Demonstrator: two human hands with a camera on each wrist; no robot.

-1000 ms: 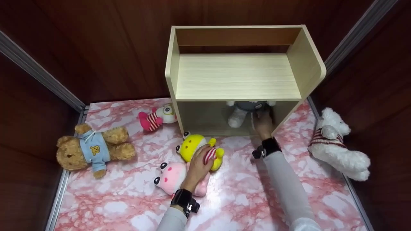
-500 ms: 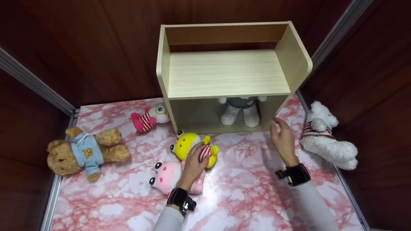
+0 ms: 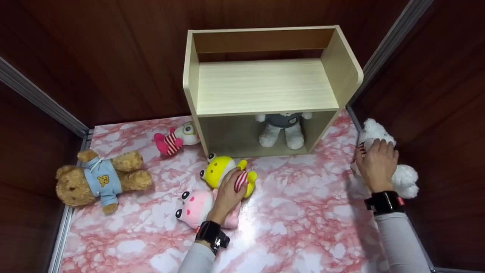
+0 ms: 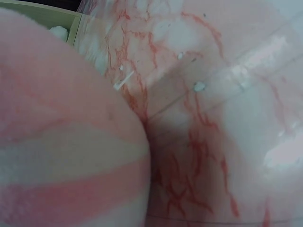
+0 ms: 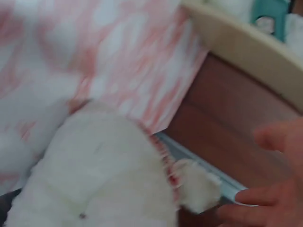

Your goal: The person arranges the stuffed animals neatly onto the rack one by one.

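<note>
My left hand (image 3: 227,193) holds a yellow frog plush (image 3: 219,170) by its striped body, thumb on one side and fingers on the other. Under that wrist lies a pink frog plush (image 3: 195,208); a pink and white plush surface (image 4: 71,104) fills the left part of the left wrist view. At the far right, my right hand (image 3: 379,163) is over a white plush bear (image 3: 407,180) in a striped top, its fingers spread across the bear's middle. In the right wrist view the fingers (image 5: 258,196) are extended beside the bear (image 5: 99,170).
A pale wooden shelf unit (image 3: 265,87) stands at the back. On its lower level sits a white plush in a grey top (image 3: 282,120). A brown teddy bear (image 3: 104,182) and a pink-and-white striped plush (image 3: 174,142) lie left. Dark wood walls (image 3: 113,57) surround the marbled floor (image 3: 295,216).
My right hand has left the lower shelf, where the grey-topped plush remains, and moved right onto the white bear. My left hand keeps its place on the yellow frog. The head view shifted slightly.
</note>
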